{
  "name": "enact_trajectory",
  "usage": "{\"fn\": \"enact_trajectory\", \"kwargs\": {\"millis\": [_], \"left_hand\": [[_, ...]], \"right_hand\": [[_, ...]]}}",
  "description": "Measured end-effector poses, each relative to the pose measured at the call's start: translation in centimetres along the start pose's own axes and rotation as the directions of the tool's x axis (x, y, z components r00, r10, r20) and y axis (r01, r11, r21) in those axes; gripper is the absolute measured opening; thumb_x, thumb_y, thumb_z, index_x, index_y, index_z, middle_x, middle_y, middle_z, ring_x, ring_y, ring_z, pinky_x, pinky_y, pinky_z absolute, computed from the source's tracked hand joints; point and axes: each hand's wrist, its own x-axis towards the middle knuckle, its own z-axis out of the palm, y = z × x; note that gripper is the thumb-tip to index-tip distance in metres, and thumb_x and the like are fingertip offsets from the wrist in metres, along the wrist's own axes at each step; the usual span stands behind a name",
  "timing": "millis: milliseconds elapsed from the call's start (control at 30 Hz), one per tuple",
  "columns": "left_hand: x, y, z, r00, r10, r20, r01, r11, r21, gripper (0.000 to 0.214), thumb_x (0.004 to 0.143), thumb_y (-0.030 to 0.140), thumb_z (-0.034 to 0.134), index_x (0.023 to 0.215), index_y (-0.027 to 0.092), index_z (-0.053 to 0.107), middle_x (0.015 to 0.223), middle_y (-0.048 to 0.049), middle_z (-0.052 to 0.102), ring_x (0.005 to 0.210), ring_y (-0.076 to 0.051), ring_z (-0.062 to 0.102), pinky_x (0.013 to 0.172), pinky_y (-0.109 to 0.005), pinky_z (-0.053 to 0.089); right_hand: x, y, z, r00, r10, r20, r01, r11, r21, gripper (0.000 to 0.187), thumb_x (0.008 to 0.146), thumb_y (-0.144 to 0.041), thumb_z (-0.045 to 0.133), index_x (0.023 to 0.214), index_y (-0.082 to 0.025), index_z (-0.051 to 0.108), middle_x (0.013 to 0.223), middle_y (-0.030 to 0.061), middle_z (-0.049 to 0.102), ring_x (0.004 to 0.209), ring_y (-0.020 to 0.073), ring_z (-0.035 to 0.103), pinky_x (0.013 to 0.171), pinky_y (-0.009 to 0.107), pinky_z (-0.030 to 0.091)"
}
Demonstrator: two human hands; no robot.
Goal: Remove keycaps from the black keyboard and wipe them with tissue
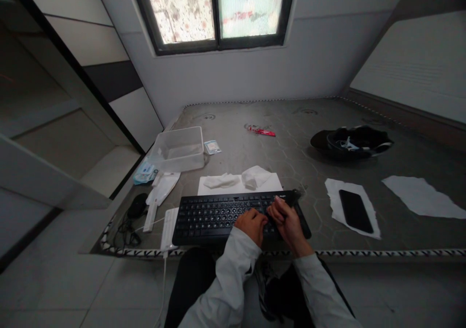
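Observation:
A black keyboard (214, 214) lies at the near edge of the grey mattress-like surface (291, 148). Both of my hands rest on its right half. My left hand (251, 223) is curled, its fingers pressed down on the keys. My right hand (286, 221) sits just beside it with fingers bent and pinched together over the keys; what it holds, if anything, is too small to make out. Behind the keyboard lie white sheets with crumpled wipes (255, 176).
A clear plastic tub (180, 149) stands at the back left, with small packets (212, 147) beside it. A black mouse (137, 205) and white cables lie left of the keyboard. A black phone (356, 210) rests on white paper at the right, with a black helmet (351, 142) behind and a red wrapper (260, 130) further back.

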Motion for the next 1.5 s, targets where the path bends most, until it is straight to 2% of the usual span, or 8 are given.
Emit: {"fn": "enact_trajectory", "kwargs": {"millis": [167, 400, 900, 1067, 1200, 1300, 1500], "left_hand": [[0.0, -0.2, 0.2, 1.0, 0.01, -0.019, -0.011, 0.999, -0.034, 0.02, 0.091, 0.024, 0.05, 0.096, 0.025, 0.069, 0.096, -0.0035, 0.065, 0.089, -0.019, 0.061, 0.081, -0.031, 0.048], [-0.1, -0.3, 0.3, 1.0, 0.008, -0.027, -0.009, 0.999, -0.039, 0.02, 0.091, 0.025, 0.05, 0.096, 0.026, 0.069, 0.095, -0.0031, 0.065, 0.089, -0.019, 0.061, 0.08, -0.031, 0.048], [0.0, -0.3, 0.2, 1.0, 0.001, -0.006, -0.002, 1.0, -0.017, 0.019, 0.09, 0.024, 0.05, 0.096, 0.024, 0.069, 0.096, -0.0036, 0.065, 0.089, -0.02, 0.061, 0.081, -0.031, 0.049], [0.1, -0.2, -0.1, 1.0, 0.002, 0.02, -0.002, 1.0, 0.013, 0.02, 0.088, 0.019, 0.048, 0.093, 0.023, 0.068, 0.096, -0.0044, 0.065, 0.089, -0.02, 0.061, 0.081, -0.032, 0.049], [0.3, -0.1, -0.4, 0.999, -0.001, 0.05, 0.0, 1.0, 0.015, 0.022, 0.089, 0.018, 0.047, 0.092, 0.022, 0.068, 0.096, -0.0055, 0.064, 0.091, -0.02, 0.061, 0.082, -0.032, 0.05], [0.4, -0.2, -0.4, 0.999, 0.016, 0.041, -0.015, 1.0, -0.022, 0.022, 0.089, 0.019, 0.048, 0.095, 0.022, 0.069, 0.095, -0.0055, 0.065, 0.091, -0.019, 0.061, 0.083, -0.031, 0.05], [0.7, -0.7, -0.3, 0.999, 0.042, 0.023, -0.038, 0.99, -0.137, 0.022, 0.086, 0.019, 0.054, 0.097, 0.023, 0.072, 0.095, -0.0045, 0.065, 0.09, -0.018, 0.063, 0.083, -0.028, 0.05]], "right_hand": [[-0.1, -0.4, -0.1, 1.0, -0.02, 0.015, 0.02, 1.0, -0.008, 0.045, 0.083, -0.046, 0.063, 0.051, -0.02, 0.046, 0.049, -0.0036, 0.037, 0.045, 0.0098, 0.031, 0.047, 0.027, 0.027], [-0.1, -1.0, 0.3, 0.997, -0.078, 0.008, 0.078, 0.993, -0.089, 0.044, 0.083, -0.046, 0.063, 0.05, -0.02, 0.048, 0.05, -0.0013, 0.042, 0.049, 0.0114, 0.038, 0.049, 0.028, 0.031], [0.3, 0.9, 0.8, 0.99, -0.077, -0.115, 0.073, 0.997, -0.036, 0.041, 0.081, -0.044, 0.067, 0.057, -0.021, 0.043, 0.051, -0.0059, 0.034, 0.045, 0.008, 0.028, 0.041, 0.023, 0.026], [0.2, 1.4, 1.0, 0.993, -0.082, -0.088, 0.071, 0.991, -0.115, 0.044, 0.081, -0.047, 0.067, 0.057, -0.021, 0.041, 0.05, -0.0077, 0.03, 0.042, 0.0069, 0.028, 0.039, 0.022, 0.029], [0.0, 1.6, 0.6, 0.999, -0.043, -0.029, 0.037, 0.986, -0.164, 0.046, 0.077, -0.051, 0.069, 0.057, -0.021, 0.041, 0.048, -0.0086, 0.029, 0.038, 0.0051, 0.022, 0.035, 0.021, 0.019], [-0.2, 1.8, 0.1, 0.999, -0.047, 0.009, 0.048, 0.993, -0.107, 0.048, 0.077, -0.053, 0.068, 0.055, -0.02, 0.04, 0.046, -0.0089, 0.027, 0.038, 0.0045, 0.018, 0.036, 0.021, 0.013], [-0.6, 2.4, -0.8, 0.991, -0.124, 0.051, 0.124, 0.992, -0.002, 0.05, 0.08, -0.051, 0.065, 0.052, -0.02, 0.038, 0.045, -0.0081, 0.025, 0.039, 0.0059, 0.018, 0.038, 0.022, 0.013]]}}
